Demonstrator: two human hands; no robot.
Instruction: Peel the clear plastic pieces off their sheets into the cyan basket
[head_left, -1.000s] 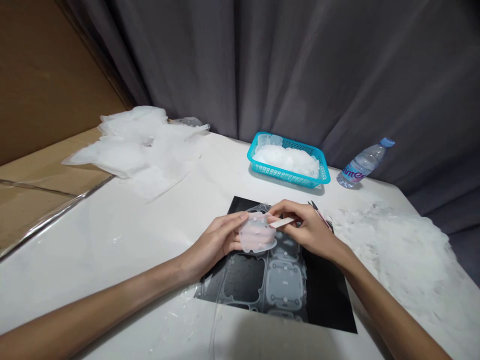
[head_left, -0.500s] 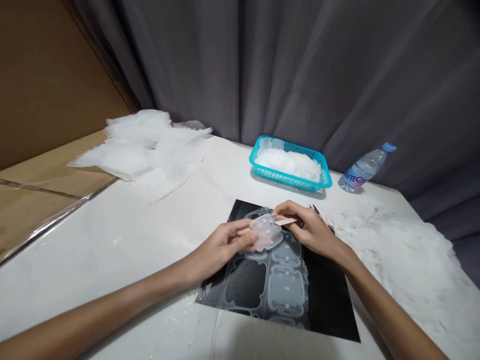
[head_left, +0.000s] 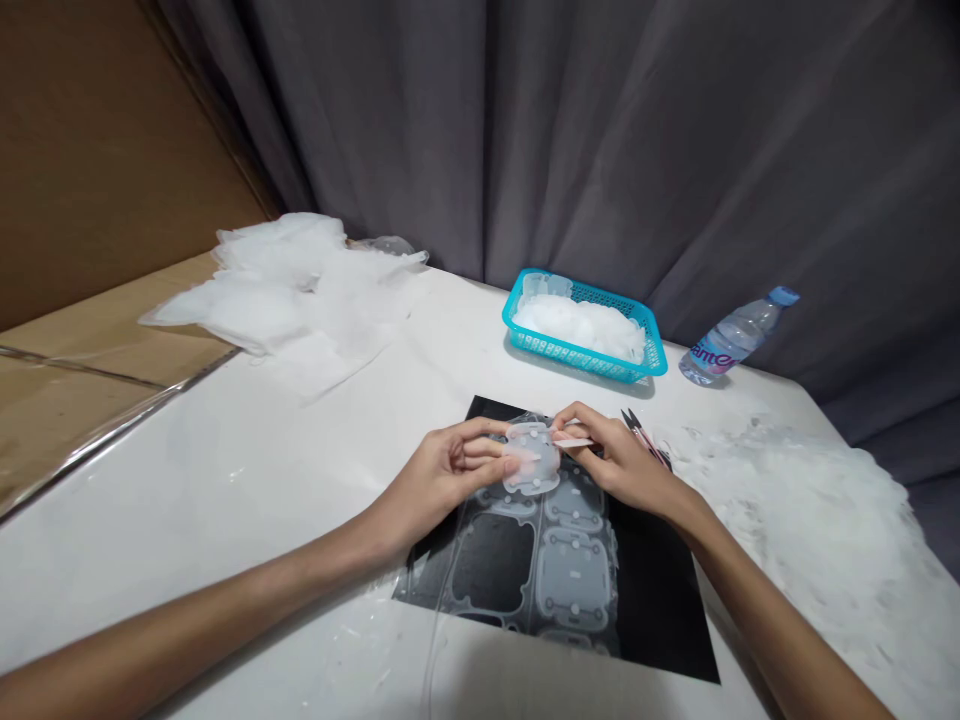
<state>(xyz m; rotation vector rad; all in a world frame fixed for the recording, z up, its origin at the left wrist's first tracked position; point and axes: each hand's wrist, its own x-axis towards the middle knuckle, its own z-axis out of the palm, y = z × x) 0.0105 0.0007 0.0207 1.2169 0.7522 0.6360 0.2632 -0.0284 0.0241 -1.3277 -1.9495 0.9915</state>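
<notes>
Over the upper part of a black mat (head_left: 660,590), my left hand (head_left: 454,470) pinches the left edge of a small translucent plastic piece (head_left: 534,462) with rounded corners. My right hand (head_left: 611,455) is at the piece's right edge, its fingers closed on a thin, pale, flat strip-like tool (head_left: 574,442) whose kind I cannot make out. Beneath lies a clear plastic sheet (head_left: 534,560) with rows of similar shapes, one of them an open cut-out. Slim dark-tipped tweezers (head_left: 637,428) rest beyond my right hand, partly hidden by it.
A turquoise basket (head_left: 585,362) holding translucent pieces stands at the back, beside a tilted-looking water bottle (head_left: 727,340). White filmy sheets (head_left: 285,290) are heaped at back left. A wide pile of translucent scraps (head_left: 825,530) covers the right side. A grey curtain (head_left: 570,140) hangs behind.
The plastic piece has turned to show its face more squarely. My left fingers have shifted and straightened along its left edge. My right hand has barely moved.
</notes>
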